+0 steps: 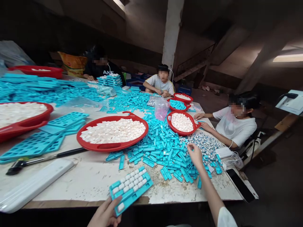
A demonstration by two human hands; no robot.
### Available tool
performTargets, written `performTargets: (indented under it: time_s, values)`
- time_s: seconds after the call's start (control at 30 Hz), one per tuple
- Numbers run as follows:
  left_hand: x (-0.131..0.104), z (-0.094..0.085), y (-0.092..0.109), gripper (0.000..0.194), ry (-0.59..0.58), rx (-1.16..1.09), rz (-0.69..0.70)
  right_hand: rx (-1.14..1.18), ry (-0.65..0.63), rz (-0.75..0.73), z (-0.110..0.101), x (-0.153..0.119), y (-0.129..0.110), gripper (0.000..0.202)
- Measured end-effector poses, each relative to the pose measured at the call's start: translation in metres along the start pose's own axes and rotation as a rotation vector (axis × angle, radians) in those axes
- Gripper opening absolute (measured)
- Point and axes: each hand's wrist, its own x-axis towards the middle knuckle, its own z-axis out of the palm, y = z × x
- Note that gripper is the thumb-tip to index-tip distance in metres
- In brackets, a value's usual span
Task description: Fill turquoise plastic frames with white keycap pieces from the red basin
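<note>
My left hand (106, 212) grips the lower left corner of a blue toy keyboard (134, 191), thumb on top. Rows of white keycaps fill much of its upper part, one more sits at the lower left corner, and a bare blue strip runs along the bottom. The keyboard is tilted above the table's front edge. My right hand (195, 154) reaches over the pile of small blue pieces (165, 151), close to a heap of tiny white-and-blue parts (203, 142). Its fingers are bent together; whatever they may hold is too small to make out.
Red baskets of white keycaps (112, 147) stand on the table. Blue frames (63, 121), a black-handled tool (68, 153) and a long white object (38, 184) lie left. A phone (240, 184) lies at the right edge. Several co-workers sit around, one at right (234, 126).
</note>
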Motion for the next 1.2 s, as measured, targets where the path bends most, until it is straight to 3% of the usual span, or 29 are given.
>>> performTargets:
  time_s: [0.13,0.23,0.4,0.6,0.77,0.93,1.07,1.2]
  values:
    - [0.013,-0.002,0.002,0.103,0.107,0.208,0.175,-0.224,0.183,0.03,-0.009,0.063,0.03,0.032]
    - [0.018,-0.005,-0.001,0.095,0.14,0.352,0.273,-0.328,0.199,0.003,-0.005,0.082,0.043,0.027]
    - [0.013,-0.005,0.002,0.067,0.058,0.578,0.426,-0.377,0.199,-0.048,0.0,0.088,0.053,0.021]
    - [0.008,0.003,0.002,0.076,0.103,0.664,0.445,-0.231,0.215,-0.101,-0.006,0.076,0.047,0.021]
    - [-0.008,0.006,-0.01,0.063,0.19,0.516,0.524,0.069,0.06,-0.248,0.017,0.029,0.008,0.031]
    - [-0.029,0.004,-0.026,0.044,0.285,0.418,0.507,0.328,-0.204,-0.331,0.054,-0.058,-0.041,0.031]
    - [-0.035,-0.001,-0.042,0.034,0.323,0.448,0.501,0.671,-0.432,-0.149,0.081,-0.119,-0.063,0.028]
    - [-0.032,-0.003,-0.053,0.028,0.283,0.492,0.62,0.744,-0.459,-0.056,0.102,-0.154,-0.071,0.025]
